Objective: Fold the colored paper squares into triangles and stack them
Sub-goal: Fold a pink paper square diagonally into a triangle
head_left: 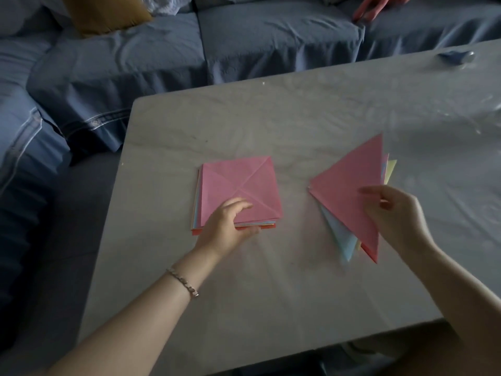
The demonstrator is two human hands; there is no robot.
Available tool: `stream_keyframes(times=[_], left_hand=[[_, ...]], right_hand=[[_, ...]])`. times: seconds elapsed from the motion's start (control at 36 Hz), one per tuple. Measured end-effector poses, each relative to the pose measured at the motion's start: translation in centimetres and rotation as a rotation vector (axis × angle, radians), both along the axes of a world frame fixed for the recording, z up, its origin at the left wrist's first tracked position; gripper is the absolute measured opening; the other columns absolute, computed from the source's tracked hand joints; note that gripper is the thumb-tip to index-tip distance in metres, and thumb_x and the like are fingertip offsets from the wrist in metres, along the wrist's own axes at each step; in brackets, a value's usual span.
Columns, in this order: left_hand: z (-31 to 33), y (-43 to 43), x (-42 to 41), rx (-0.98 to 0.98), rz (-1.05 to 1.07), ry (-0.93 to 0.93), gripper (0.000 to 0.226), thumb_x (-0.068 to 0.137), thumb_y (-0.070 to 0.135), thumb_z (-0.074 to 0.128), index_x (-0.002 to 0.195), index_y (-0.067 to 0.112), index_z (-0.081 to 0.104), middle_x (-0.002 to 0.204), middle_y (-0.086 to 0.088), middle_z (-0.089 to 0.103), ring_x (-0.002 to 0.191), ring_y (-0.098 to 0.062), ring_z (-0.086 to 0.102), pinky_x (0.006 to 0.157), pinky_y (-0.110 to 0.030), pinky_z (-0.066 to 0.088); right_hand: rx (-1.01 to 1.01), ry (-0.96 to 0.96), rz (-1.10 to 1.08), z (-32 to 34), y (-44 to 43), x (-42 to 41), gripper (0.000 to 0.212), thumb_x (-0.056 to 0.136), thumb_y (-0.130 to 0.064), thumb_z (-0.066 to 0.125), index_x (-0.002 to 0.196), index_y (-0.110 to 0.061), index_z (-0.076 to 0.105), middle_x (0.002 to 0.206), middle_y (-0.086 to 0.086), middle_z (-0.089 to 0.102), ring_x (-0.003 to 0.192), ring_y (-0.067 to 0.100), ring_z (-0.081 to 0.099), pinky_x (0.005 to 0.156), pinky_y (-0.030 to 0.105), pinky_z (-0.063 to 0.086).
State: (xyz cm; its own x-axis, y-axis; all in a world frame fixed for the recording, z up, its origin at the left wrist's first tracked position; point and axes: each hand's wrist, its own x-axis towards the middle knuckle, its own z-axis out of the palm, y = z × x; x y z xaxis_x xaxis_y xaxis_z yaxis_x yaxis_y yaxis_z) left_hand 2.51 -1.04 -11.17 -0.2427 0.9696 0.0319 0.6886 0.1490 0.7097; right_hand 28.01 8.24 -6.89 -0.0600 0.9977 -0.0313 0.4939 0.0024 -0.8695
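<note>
On table (271, 118), left fingers (241, 206) pinch square stack (238, 180), near edge; right fingers (370, 189) hold pink triangle (352, 180).

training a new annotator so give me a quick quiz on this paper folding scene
1. True or false: the top pink square on the stack of squares is already folded into a triangle.
2. Which wrist wears the bracelet? A) left B) right C) neither
3. Fill in: the right hand holds a pink ___ on top of the pile of folded papers.

Key:
1. False. It lies flat and shows two crossed diagonal creases.
2. A
3. triangle
</note>
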Motion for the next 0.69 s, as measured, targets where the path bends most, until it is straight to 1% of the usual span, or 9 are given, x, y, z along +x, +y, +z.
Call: stream_keyframes(times=[0.03, 0.08, 0.11, 0.17, 0.25, 0.31, 0.47, 0.53, 0.69], left_hand=[[-0.4, 0.1, -0.5, -0.070, -0.057, 0.090, 0.067, 0.068, 0.022, 0.080, 0.127, 0.008, 0.053, 0.136, 0.000, 0.045, 0.131, -0.011, 0.035, 0.104, -0.013, 0.020], [-1.2, 0.2, -1.3, -0.180, -0.097, 0.201, 0.083, 0.067, 0.030, 0.080, 0.138, 0.016, 0.040, 0.150, 0.001, 0.027, 0.142, -0.013, 0.015, 0.112, -0.024, 0.014], [-1.6, 0.2, -1.6, -0.204, -0.078, 0.204, 0.085, 0.068, 0.032, 0.079, 0.140, 0.019, 0.037, 0.152, 0.001, 0.024, 0.142, -0.012, 0.011, 0.114, -0.027, 0.013], [-2.1, 0.4, -2.0, -0.195, -0.020, 0.158, 0.084, 0.068, 0.031, 0.079, 0.140, 0.019, 0.036, 0.152, 0.000, 0.026, 0.142, -0.013, 0.014, 0.116, -0.029, 0.013], [-2.2, 0.6, -2.3, -0.152, 0.009, 0.171, 0.077, 0.071, 0.028, 0.078, 0.137, 0.017, 0.041, 0.147, -0.002, 0.035, 0.138, -0.014, 0.025, 0.114, -0.024, 0.016], [-2.2, 0.7, -2.6, -0.141, 0.005, 0.198, 0.069, 0.074, 0.026, 0.075, 0.135, 0.017, 0.044, 0.145, -0.002, 0.039, 0.137, -0.014, 0.029, 0.112, -0.022, 0.018], [-1.7, 0.8, -3.4, -0.106, -0.006, 0.280, 0.055, 0.081, 0.025, 0.069, 0.132, 0.016, 0.049, 0.142, -0.001, 0.044, 0.131, -0.014, 0.040, 0.106, -0.019, 0.024], [-1.6, 0.9, -3.5, -0.107, -0.018, 0.300, 0.055, 0.080, 0.028, 0.069, 0.131, 0.016, 0.050, 0.141, -0.001, 0.045, 0.129, -0.014, 0.041, 0.106, -0.020, 0.025], [-1.3, 1.0, -3.6, -0.113, -0.041, 0.357, 0.047, 0.084, 0.030, 0.065, 0.127, 0.015, 0.054, 0.135, 0.000, 0.051, 0.123, -0.016, 0.047, 0.099, -0.022, 0.032]], right_hand=[[-0.007, -0.101, 0.003, -0.3, 0.3, 0.5, 0.030, 0.085, -0.004, 0.055, 0.106, -0.023, 0.065, 0.099, 0.011, 0.062, 0.073, 0.014, 0.058, 0.055, 0.018, 0.046], [0.004, -0.274, 0.009, -0.9, 0.2, 1.3, 0.027, 0.084, -0.011, 0.060, 0.109, -0.018, 0.064, 0.113, 0.014, 0.053, 0.097, 0.027, 0.054, 0.077, 0.028, 0.046], [0.022, -0.313, 0.017, -1.1, -0.2, 1.4, 0.027, 0.083, -0.011, 0.062, 0.109, -0.017, 0.064, 0.118, 0.014, 0.049, 0.107, 0.030, 0.050, 0.088, 0.034, 0.044], [0.067, -0.336, 0.060, -1.5, -1.0, 1.2, 0.025, 0.081, -0.007, 0.064, 0.106, -0.014, 0.066, 0.120, 0.013, 0.049, 0.113, 0.030, 0.045, 0.095, 0.036, 0.037], [0.118, -0.368, 0.189, -2.3, -2.0, 0.2, 0.019, 0.078, -0.003, 0.066, 0.095, -0.011, 0.070, 0.104, 0.008, 0.058, 0.093, 0.022, 0.052, 0.081, 0.023, 0.035], [0.106, -0.364, 0.274, -2.7, -2.7, -0.6, 0.017, 0.078, -0.003, 0.066, 0.092, -0.012, 0.071, 0.096, 0.002, 0.058, 0.083, 0.016, 0.051, 0.073, 0.016, 0.032], [0.092, -0.341, 0.469, -3.1, -4.2, -3.1, 0.013, 0.081, -0.009, 0.065, 0.089, -0.018, 0.070, 0.090, -0.008, 0.059, 0.084, 0.008, 0.054, 0.075, 0.011, 0.033], [0.091, -0.348, 0.527, -3.0, -4.4, -3.7, 0.013, 0.082, -0.009, 0.064, 0.090, -0.017, 0.071, 0.091, -0.007, 0.061, 0.088, 0.009, 0.057, 0.077, 0.011, 0.035], [0.074, -0.382, 0.603, -2.8, -4.6, -4.7, 0.016, 0.085, -0.012, 0.059, 0.097, -0.017, 0.069, 0.099, -0.004, 0.064, 0.094, 0.011, 0.057, 0.073, 0.008, 0.031]])
